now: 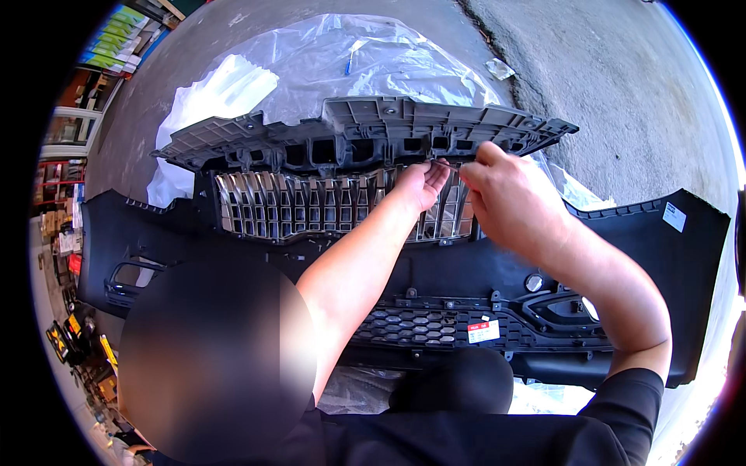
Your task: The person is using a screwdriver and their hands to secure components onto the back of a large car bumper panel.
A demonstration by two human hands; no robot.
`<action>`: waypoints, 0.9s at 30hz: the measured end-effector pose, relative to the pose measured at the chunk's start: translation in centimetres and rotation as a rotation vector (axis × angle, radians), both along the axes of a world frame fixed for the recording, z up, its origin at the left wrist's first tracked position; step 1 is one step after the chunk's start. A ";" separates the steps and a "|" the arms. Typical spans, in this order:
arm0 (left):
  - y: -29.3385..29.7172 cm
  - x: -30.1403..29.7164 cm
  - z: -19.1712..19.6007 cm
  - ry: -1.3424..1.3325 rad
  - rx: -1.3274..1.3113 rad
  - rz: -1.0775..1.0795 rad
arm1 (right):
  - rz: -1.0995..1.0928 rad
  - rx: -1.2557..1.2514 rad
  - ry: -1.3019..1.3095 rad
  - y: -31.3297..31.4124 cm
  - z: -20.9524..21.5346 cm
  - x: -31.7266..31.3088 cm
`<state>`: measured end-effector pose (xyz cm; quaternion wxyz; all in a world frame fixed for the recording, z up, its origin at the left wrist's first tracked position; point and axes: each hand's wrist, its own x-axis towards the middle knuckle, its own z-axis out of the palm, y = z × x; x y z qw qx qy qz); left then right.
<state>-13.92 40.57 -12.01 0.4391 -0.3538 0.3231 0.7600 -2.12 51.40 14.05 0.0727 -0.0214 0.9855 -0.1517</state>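
Note:
A black car bumper cover (443, 272) lies with its inner side up, a chrome-slatted grille (311, 203) set in its middle. Along the grille's far edge runs a ribbed dark grey plastic panel (443, 116). My right hand (509, 190) is closed around a thin metal tool (451, 164) at the right part of that edge; its handle is hidden in my fist. My left hand (422, 186) reaches to the same seam, palm showing and fingers loosely curled but apart, the fingertips close to the tool's shaft. What the tool's tip meets is too small to tell.
Clear plastic sheeting (326, 58) covers the floor beyond the panel, a blue pen (349, 62) lying on it. Small loose pieces (299, 256) rest on the bumper near the grille. My knee (458, 380) is at the near edge. Shelves and boxes (58, 233) line the left. A blurred round patch hides the lower left.

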 end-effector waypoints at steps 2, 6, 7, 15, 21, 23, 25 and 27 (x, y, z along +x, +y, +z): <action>0.2 0.0 0.1 0.001 -0.001 -0.006 | 0.037 0.062 -0.005 0.3 0.1 -1.8; 0.5 -0.5 0.6 -0.067 -0.064 0.023 | 0.128 0.182 -0.043 0.6 -0.1 -5.4; 0.5 -0.3 0.8 -0.032 -0.067 -0.030 | 0.124 0.212 -0.078 0.3 0.1 -6.6; -7.0 3.1 1.1 0.152 -0.073 -0.265 | 0.075 0.151 0.029 -1.6 0.1 -9.6; -14.9 5.9 0.3 0.201 -0.069 -0.289 | -0.045 0.108 -0.002 -1.7 0.7 -8.0; -16.7 6.4 0.7 0.195 -0.103 -0.287 | 0.069 0.122 -0.047 -1.7 0.4 -9.0; -18.2 6.9 1.2 0.208 -0.134 -0.304 | 0.157 0.153 0.037 -2.6 -0.4 -9.7; -19.4 6.9 1.8 0.241 -0.131 -0.295 | 0.135 0.289 0.016 -3.3 -0.1 -10.5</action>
